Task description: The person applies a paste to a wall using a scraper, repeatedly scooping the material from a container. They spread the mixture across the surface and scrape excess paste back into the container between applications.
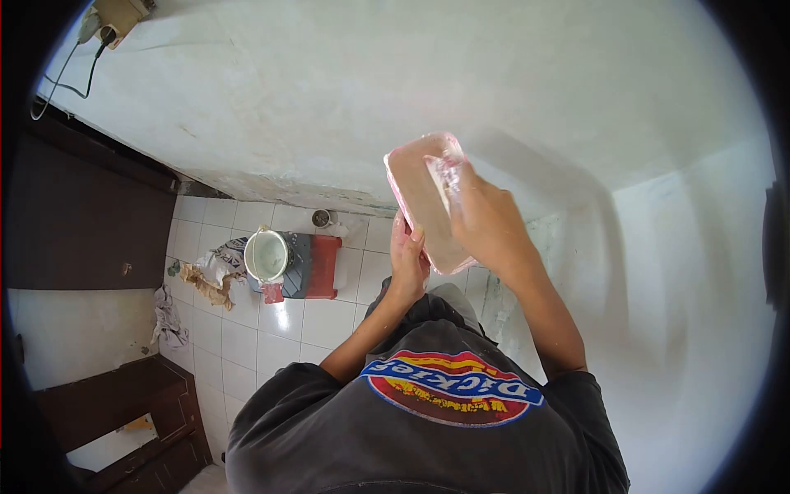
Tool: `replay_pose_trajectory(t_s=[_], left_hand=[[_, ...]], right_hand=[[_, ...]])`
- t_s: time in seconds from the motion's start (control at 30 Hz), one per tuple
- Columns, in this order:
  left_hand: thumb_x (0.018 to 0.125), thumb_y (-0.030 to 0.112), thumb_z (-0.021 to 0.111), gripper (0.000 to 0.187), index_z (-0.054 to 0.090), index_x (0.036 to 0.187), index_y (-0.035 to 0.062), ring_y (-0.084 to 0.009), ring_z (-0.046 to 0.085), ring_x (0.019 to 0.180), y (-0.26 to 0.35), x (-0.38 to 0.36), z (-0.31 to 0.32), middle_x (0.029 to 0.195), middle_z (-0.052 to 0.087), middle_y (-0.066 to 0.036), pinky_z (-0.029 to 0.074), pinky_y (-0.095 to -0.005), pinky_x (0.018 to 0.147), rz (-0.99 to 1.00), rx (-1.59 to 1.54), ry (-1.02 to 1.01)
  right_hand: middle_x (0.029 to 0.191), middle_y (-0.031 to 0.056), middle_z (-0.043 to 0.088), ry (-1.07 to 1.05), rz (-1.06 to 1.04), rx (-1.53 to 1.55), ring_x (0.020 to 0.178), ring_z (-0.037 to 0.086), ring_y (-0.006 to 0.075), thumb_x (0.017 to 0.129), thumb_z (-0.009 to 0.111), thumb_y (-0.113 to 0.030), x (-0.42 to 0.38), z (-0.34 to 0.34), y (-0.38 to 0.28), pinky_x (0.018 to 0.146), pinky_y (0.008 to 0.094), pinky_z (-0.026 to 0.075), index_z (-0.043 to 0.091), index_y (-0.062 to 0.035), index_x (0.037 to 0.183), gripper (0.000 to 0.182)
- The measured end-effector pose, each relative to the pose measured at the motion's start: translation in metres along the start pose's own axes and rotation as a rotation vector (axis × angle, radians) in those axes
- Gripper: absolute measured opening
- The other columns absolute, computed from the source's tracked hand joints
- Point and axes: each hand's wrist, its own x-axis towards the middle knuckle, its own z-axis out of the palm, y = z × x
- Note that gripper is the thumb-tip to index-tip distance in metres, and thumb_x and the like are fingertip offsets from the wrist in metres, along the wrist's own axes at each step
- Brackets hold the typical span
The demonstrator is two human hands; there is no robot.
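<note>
My left hand (409, 262) is closed on the near left edge of a shallow rectangular tray (411, 183), its thumb over the rim. The tray has a tan face and pinkish-white smeared edges, and it is held up in front of the wall. In my right hand (487, 221) is a thin whitish flat tool (441, 174), its edge against the tray's face. White smears and motion blur cover it, so I cannot tell its exact kind. My right hand hides the tray's right side.
A white bucket (267, 255) stands on a grey and red stool (322, 267) on the tiled floor, lower left. Near it are a small can (322, 218), crumpled paper (210, 284) and a cloth (170, 319). The patchy wall (329, 90) rises ahead; a corded socket box (119, 20) hangs upper left.
</note>
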Motion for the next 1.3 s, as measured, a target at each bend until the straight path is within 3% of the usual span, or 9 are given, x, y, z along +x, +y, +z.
replay_pose_trajectory(t_s=[0.1,0.23,0.3,0.63,0.73,1.03,1.1,1.2,1.3], left_hand=[[0.093,0.035,0.06,0.074,0.023,0.147,-0.0008,-0.017,0.042,0.13,-0.004,0.004,-0.002,0.142,0.041,-0.011,0.035,-0.0323,0.107,-0.004,0.001,0.035],[0.093,0.034,0.06,0.075,0.023,0.147,-0.0009,-0.0174,0.042,0.13,-0.003,0.002,-0.001,0.142,0.04,-0.011,0.035,-0.0328,0.108,0.038,0.041,-0.039],[0.093,0.034,0.061,0.075,0.022,0.147,-0.001,-0.0176,0.042,0.129,-0.002,0.002,0.002,0.141,0.041,-0.011,0.034,-0.0329,0.107,0.026,0.037,0.003],[0.092,0.03,0.061,0.075,0.022,0.148,-0.001,-0.0176,0.042,0.128,-0.006,0.0,-0.003,0.14,0.041,-0.011,0.034,-0.0326,0.107,0.067,0.097,-0.028],[0.093,0.029,0.061,0.074,0.022,0.147,-0.0008,-0.0181,0.042,0.128,-0.005,-0.001,-0.001,0.14,0.041,-0.012,0.035,-0.0329,0.107,0.057,0.059,-0.057],[0.093,0.033,0.062,0.072,0.025,0.146,0.0017,-0.0182,0.043,0.129,-0.018,0.001,-0.006,0.14,0.042,-0.011,0.037,-0.0343,0.107,-0.122,0.031,-0.019],[0.093,0.034,0.062,0.072,0.025,0.146,0.0024,-0.0183,0.043,0.129,-0.016,-0.002,-0.003,0.14,0.042,-0.011,0.037,-0.0346,0.107,-0.119,0.04,-0.028],[0.093,0.035,0.061,0.073,0.024,0.147,0.0026,-0.0185,0.043,0.13,-0.013,-0.003,0.0,0.142,0.041,-0.011,0.038,-0.0349,0.107,-0.139,0.001,-0.051],[0.094,0.035,0.06,0.074,0.022,0.148,0.0019,-0.0185,0.042,0.13,-0.006,-0.005,0.005,0.143,0.039,-0.011,0.037,-0.0348,0.108,-0.163,-0.025,-0.062]], right_hand=[[0.09,0.0288,0.064,-0.089,0.0,-0.108,0.082,0.062,0.0464,0.086,0.051,-0.006,0.002,0.004,0.007,0.071,0.0529,0.05,0.048,0.0063,0.103,0.022],[0.09,0.0287,0.064,0.002,0.008,0.001,0.081,0.062,0.0466,0.086,0.052,-0.006,-0.003,-0.005,0.006,0.071,0.0523,0.05,0.048,0.0067,0.104,0.023],[0.09,0.0283,0.064,-0.113,0.031,-0.123,0.081,0.063,0.0466,0.086,0.052,-0.006,-0.001,0.001,0.011,0.069,0.0522,0.051,0.047,0.0063,0.104,0.023],[0.097,0.0281,0.063,0.038,-0.025,-0.104,0.078,0.064,0.0455,0.085,0.051,-0.004,-0.021,0.0,0.007,0.067,0.0512,0.053,0.045,0.0055,0.104,0.022],[0.099,0.025,0.064,-0.003,-0.017,-0.277,0.068,0.067,0.0415,0.081,0.058,-0.007,-0.024,0.015,0.022,0.059,0.0465,0.056,0.045,0.0058,0.111,0.035],[0.097,0.0311,0.062,-0.043,0.035,0.079,0.084,0.061,0.0489,0.089,0.051,-0.008,-0.023,0.03,0.027,0.072,0.0541,0.049,0.041,0.0091,0.121,0.038],[0.096,0.0313,0.062,-0.085,0.178,0.1,0.086,0.06,0.0493,0.089,0.05,-0.009,-0.021,0.011,0.016,0.074,0.0534,0.048,0.04,0.0082,0.126,0.042],[0.09,0.0303,0.063,0.038,0.094,0.115,0.088,0.062,0.0472,0.084,0.052,-0.006,-0.022,-0.006,0.003,0.073,0.0525,0.05,0.042,0.0088,0.126,0.045],[0.09,0.0295,0.063,-0.053,0.011,0.009,0.088,0.062,0.0477,0.084,0.052,-0.006,-0.019,0.023,0.014,0.073,0.0518,0.051,0.041,0.0055,0.128,0.048]])
